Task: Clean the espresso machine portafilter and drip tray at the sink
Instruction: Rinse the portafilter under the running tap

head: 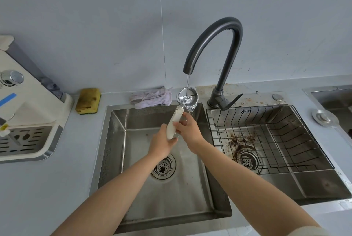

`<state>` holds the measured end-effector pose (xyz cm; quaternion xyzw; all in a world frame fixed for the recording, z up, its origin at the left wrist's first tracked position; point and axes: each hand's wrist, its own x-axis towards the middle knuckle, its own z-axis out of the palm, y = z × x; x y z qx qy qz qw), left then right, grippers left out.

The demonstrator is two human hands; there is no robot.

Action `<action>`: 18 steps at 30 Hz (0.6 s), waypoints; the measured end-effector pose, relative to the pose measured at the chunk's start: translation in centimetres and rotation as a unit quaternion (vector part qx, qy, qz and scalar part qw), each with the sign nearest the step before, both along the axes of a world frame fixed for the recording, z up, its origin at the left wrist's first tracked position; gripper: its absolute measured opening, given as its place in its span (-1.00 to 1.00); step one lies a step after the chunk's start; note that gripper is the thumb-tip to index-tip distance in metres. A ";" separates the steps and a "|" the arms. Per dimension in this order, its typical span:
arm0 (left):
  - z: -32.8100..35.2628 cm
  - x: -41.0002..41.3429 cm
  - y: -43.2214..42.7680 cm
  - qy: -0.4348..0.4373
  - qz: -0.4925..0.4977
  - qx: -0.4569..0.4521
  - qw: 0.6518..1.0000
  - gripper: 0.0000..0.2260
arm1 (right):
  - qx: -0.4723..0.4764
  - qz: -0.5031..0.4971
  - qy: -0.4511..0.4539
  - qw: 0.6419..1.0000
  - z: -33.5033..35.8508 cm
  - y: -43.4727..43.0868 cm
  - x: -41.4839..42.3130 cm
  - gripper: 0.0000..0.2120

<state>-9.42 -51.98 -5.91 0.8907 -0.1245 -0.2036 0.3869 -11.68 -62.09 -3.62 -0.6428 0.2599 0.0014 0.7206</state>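
Portafilter (187,100) held over left sink (118,119) back edge under tap (215,45) stream, both hands' fingers closed round its white handle, left hand (162,144), right hand (187,131), basin below open, rack (266,136) in right basin

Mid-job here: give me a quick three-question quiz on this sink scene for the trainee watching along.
1. True or false: water from the faucet runs into the portafilter basket.
2. Which hand grips the handle's lower end? A) left hand B) right hand
3. Where does the wire rack sit?

Key: 1. True. 2. A. 3. In the right sink basin, over its stained drain.
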 end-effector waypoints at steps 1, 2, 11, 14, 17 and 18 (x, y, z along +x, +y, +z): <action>0.1 -0.1 0.1 -0.006 0.002 0.009 1.000 -0.74 | 0.002 0.002 0.002 1.000 -0.1 0.1 0.0 -0.61; 0.1 -0.2 0.2 -0.012 0.004 0.016 1.000 -0.75 | 0.005 0.005 0.001 1.000 -0.1 0.1 0.0 -0.61; 0.6 -0.9 1.4 -0.067 0.011 0.096 0.993 -0.81 | 0.042 0.030 0.003 0.999 -0.3 1.0 0.1 -0.61; 1.0 -1.1 1.7 -0.077 0.004 0.114 0.991 -0.78 | 0.055 0.029 0.006 0.998 -0.4 1.1 0.1 -0.62; 1.4 -1.3 1.9 -0.075 0.006 0.125 0.989 -0.76 | 0.063 0.025 0.009 0.998 -0.5 1.2 0.1 -0.63; 1.5 -1.3 1.9 -0.073 0.008 0.127 0.989 -0.75 | 0.067 0.026 0.010 0.997 -0.5 1.2 0.1 -0.62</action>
